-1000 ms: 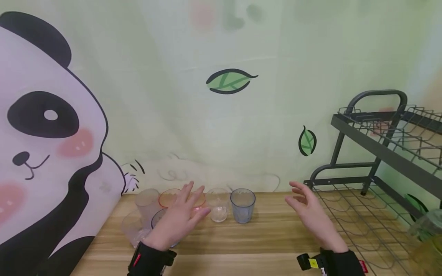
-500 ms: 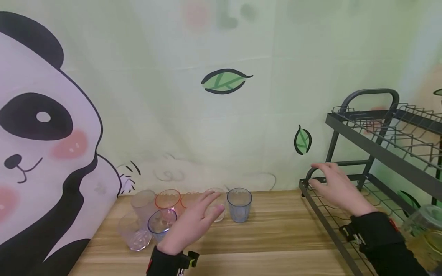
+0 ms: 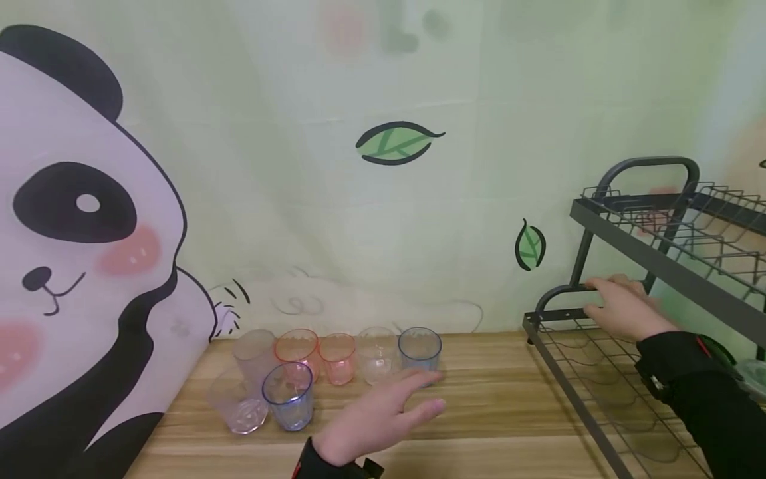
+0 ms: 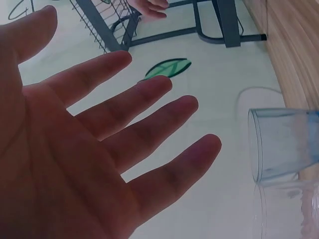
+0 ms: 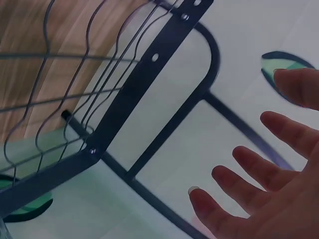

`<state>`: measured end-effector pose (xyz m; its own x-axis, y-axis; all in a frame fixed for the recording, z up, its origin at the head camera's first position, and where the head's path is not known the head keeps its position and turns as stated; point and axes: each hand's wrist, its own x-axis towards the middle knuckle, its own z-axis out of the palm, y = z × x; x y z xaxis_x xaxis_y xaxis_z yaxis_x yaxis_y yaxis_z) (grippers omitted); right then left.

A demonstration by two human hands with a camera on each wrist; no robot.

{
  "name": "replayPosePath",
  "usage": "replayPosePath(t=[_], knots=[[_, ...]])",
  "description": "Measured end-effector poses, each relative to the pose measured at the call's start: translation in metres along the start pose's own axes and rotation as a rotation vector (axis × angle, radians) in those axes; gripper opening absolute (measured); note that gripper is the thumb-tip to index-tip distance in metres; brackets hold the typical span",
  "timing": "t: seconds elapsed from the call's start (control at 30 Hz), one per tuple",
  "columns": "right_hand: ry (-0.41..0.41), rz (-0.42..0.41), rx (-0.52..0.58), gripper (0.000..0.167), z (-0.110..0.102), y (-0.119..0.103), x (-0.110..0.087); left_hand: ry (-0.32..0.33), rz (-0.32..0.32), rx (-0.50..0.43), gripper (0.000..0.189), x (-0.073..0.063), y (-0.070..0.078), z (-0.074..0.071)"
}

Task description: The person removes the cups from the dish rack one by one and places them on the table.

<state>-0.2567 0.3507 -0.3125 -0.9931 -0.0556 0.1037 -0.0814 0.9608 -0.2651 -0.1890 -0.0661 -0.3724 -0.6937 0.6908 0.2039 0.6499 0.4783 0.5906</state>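
Note:
My left hand (image 3: 380,419) hovers over the wooden table with its fingers straight, in front of a blue-grey glass (image 3: 420,346); the left wrist view shows its palm with nothing in it. My right hand (image 3: 628,309) reaches between the two shelves of a black metal rack (image 3: 652,259). In the right wrist view its fingers (image 5: 249,194) are spread and loosely bent, apart from the frame bars, and hold nothing. Two red-rimmed glasses (image 3: 338,362), a blue-rimmed glass (image 3: 288,399) and several clear glasses (image 3: 377,356) stand grouped at the left.
The rack's upper wire shelf (image 3: 712,229) overhangs the right forearm, and its lower wire shelf (image 3: 604,379) lies just above the table (image 3: 491,426). A clear container (image 3: 754,376) is partly visible at the right edge. A panda-printed cloth (image 3: 287,199) hangs behind the table.
My right hand has moved right, from over the table into the rack between its shelves. The left hand has moved right and nearer, away from the glasses it was covering.

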Motion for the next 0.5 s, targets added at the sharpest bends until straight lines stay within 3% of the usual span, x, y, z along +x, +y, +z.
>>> replayPosePath(t=[0.23,0.5], knots=[[-0.010,0.034,-0.060,0.056,-0.007,0.021,0.001,-0.011,0.026,0.048,0.058,0.004,0.006,0.010],[0.014,0.016,-0.140,0.044,-0.008,0.039,-0.008,-0.025,0.029,0.047,0.059,0.005,0.007,0.016]])
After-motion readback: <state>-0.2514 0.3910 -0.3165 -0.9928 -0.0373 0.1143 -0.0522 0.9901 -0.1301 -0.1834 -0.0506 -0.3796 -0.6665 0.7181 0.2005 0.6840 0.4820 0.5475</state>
